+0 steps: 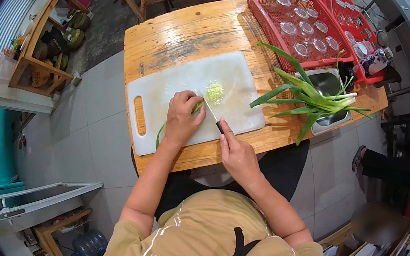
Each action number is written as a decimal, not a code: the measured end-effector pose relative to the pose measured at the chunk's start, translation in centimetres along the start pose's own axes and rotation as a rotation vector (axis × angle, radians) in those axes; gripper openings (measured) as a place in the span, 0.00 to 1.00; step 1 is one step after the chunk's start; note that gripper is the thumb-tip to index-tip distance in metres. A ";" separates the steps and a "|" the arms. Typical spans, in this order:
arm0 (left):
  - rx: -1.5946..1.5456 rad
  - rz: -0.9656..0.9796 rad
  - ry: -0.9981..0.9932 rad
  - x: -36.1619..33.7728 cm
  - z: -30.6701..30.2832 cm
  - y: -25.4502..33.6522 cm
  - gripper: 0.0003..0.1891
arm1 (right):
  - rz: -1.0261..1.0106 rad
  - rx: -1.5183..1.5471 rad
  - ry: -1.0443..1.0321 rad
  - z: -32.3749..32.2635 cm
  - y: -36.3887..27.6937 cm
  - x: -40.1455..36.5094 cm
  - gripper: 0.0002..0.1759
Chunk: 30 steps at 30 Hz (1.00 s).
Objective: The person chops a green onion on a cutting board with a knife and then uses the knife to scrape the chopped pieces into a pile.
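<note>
A white cutting board (165, 79) with a handle slot lies on the wooden table. My left hand (183, 115) is closed over a green onion (160, 134), pressing it to the board; its green leaf trails out behind the wrist and a bit shows by the fingertips. My right hand (236, 155) grips a knife (211, 112) by its black handle, the blade beside my left fingertips. Just past the blade sits a small pile of chopped green onion (214, 93). At the right, a bunch of green onions (316, 96) rests across a metal container (329, 83).
A red plastic basket (259, 19) of upturned glasses stands at the table's far right, with a second red basket (365, 32) beside it. The wooden table (191, 29) has a worn dark patch. A person's leg (384, 168) shows at right; a wooden shelf (38, 51) stands left.
</note>
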<state>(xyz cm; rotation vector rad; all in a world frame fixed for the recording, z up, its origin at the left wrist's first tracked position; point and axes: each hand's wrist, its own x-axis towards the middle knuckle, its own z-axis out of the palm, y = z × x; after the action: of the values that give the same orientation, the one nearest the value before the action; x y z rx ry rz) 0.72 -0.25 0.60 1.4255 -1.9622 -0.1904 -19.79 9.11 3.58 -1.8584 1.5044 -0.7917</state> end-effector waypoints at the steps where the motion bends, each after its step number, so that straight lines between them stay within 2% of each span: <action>1: -0.003 0.001 0.010 0.0 0.1 0.0 0.10 | -0.018 -0.036 0.013 0.3 0.3 -0.1 0.30; 9: -0.017 -0.020 0.029 -0.2 0.0 0.0 0.10 | 0.038 -0.140 -0.020 -1.4 0.0 -3.4 0.31; 11: -0.018 -0.020 0.028 -0.2 0.0 0.0 0.10 | 0.049 -0.012 -0.017 -1.8 0.0 -3.5 0.31; 21: -0.033 -0.048 0.007 -0.3 -0.2 0.2 0.10 | -0.001 0.021 0.013 0.3 -0.6 1.0 0.29; 30: -0.010 -0.040 0.016 0.0 -0.1 -0.1 0.09 | 0.006 -0.140 -0.010 -0.4 0.4 -2.3 0.31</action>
<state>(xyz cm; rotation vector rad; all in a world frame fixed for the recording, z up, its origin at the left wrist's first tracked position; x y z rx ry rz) 0.86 -0.26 0.68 1.4569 -1.9178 -0.2056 -20.73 11.31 3.33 -1.9549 1.5941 -0.6886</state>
